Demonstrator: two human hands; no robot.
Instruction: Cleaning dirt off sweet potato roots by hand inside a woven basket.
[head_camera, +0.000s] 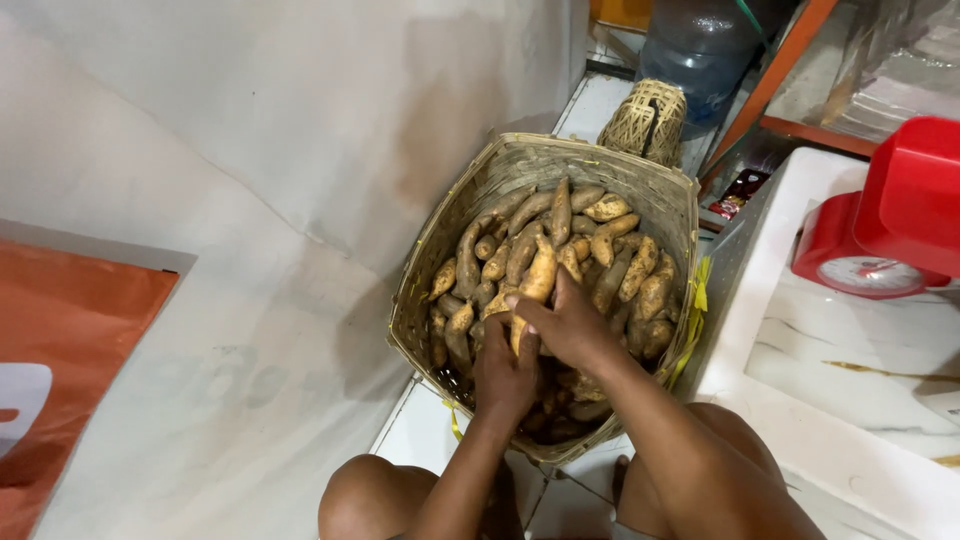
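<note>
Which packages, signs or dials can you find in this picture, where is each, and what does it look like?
Orange banner with a white shape: left edge, flat.
Small red and dark packets: right of the woven bamboo basket, under the orange shelf rail.
Round white dial on the red kitchen scale: right, on the white counter.
</note>
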